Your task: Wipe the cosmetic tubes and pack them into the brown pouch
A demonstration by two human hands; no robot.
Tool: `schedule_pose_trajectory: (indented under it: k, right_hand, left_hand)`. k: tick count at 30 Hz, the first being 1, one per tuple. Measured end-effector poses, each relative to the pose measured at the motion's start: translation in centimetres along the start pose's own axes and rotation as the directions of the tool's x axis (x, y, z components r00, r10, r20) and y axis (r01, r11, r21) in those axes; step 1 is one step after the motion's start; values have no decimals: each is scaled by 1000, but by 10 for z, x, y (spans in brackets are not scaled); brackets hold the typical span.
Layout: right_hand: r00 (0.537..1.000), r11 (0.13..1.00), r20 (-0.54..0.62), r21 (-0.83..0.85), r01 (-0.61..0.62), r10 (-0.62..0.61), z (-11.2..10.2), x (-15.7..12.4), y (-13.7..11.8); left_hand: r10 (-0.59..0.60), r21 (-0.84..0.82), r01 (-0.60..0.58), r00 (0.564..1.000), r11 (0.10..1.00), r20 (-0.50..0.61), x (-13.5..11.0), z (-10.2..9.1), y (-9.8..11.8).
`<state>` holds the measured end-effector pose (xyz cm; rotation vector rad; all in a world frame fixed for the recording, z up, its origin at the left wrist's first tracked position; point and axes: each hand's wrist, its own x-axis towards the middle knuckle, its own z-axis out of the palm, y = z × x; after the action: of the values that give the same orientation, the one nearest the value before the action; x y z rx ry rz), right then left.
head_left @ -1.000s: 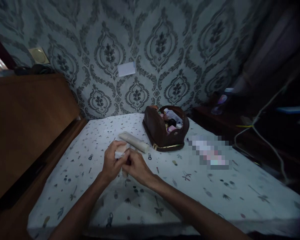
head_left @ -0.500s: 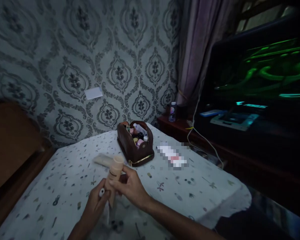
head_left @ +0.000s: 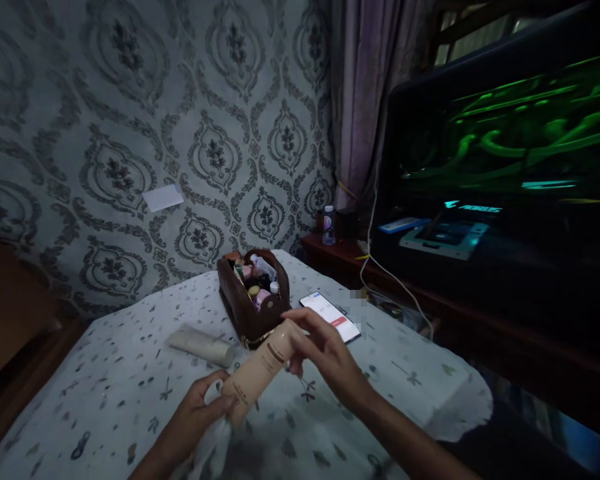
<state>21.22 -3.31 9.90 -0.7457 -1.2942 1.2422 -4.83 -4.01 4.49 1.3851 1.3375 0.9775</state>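
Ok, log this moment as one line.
left hand: grips beige tube | right hand: on tube's other end | pale tube: lying nearby | brown bag: open

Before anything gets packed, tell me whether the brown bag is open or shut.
Open: the brown bag gapes at the top, with assorted small items showing inside.

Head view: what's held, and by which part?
A beige tube: left hand at its near end, right hand at its far end. Something white by the left hand is unclear.

The left hand and right hand are bare, with slim fingers; behind these hands, the forearms are bare also.
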Motion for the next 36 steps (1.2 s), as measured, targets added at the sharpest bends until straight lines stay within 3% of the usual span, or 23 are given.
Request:
schedule_pose_trajectory:
  k: [3, 5, 7, 10, 12, 14, 18, 23, 29, 36]
  right_hand:
    - [999, 998, 42, -57, -2, 5, -23, 1, -17]
    - [1000, 995, 17, -95, 21, -19, -33, 2, -28]
    - [989, 986, -107, -138, 90, -106, -39, 4, -36]
    - [914, 954, -313, -232, 190, -258, -40, 15, -38]
    - [878, 928, -358, -304, 214, -319, -37, 30, -31]
    - [872, 902, -347, -377, 209, -347, -33, 49, -18]
    - [874, 833, -305, -525, 176, -378, -23, 88, 11]
    - [849, 689, -235, -700, 190, -473, -10, 123, 29]
    - [873, 612, -208, -781, 122, -440, -5, 134, 34]
    - [938, 413, -108, -910, 40, -330, 1, 130, 38]
  left_hand:
    - [25, 0, -25, 998, 1000, 56, 15, 3, 21]
    - [27, -48, -27, 1000, 998, 7, 25, 5, 36]
    - [20, -122, -32, 995, 992, -101, 33, 8, 50]
    - [20, -196, -65, 975, 978, -220, 40, 9, 60]
    - [43, -177, -91, 965, 980, -258, 43, 8, 57]
    - [116, -70, -137, 962, 988, -248, 42, 5, 48]
    - [259, 167, -243, 963, 956, -80, 37, 4, 27]
    - [243, 212, -239, 970, 948, 7, 34, 8, 8]
    - [206, 216, -207, 978, 954, 28, 39, 9, -10]
    - [138, 210, -137, 990, 968, 8, 43, 10, -17]
